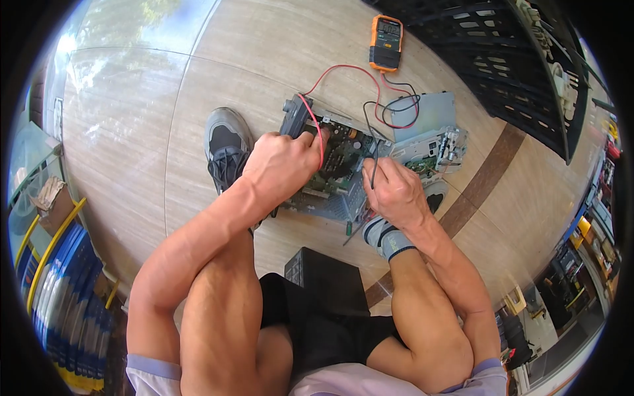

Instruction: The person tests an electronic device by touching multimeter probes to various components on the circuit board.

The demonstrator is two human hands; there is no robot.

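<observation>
On the floor between my feet lies an opened metal chassis (330,203) with a dark circuit board (345,144) exposed. My left hand (281,158) is closed over the board's left side, gripping the red test probe; its tip is hidden. The red lead (313,116) loops up from this hand. At the chassis's right edge my right hand (394,188) pinches the black test probe, mostly covered by the fingers, and the black lead (372,125) runs upward from it. Both leads join an orange and black multimeter (386,43) farther away, its display lit but hard to read.
A flat grey metal panel (426,113) and a second opened metal part with a board (432,152) lie right of the chassis. A screwdriver with a green handle (349,228) is near my right foot. A black perforated crate (502,59) stands upper right.
</observation>
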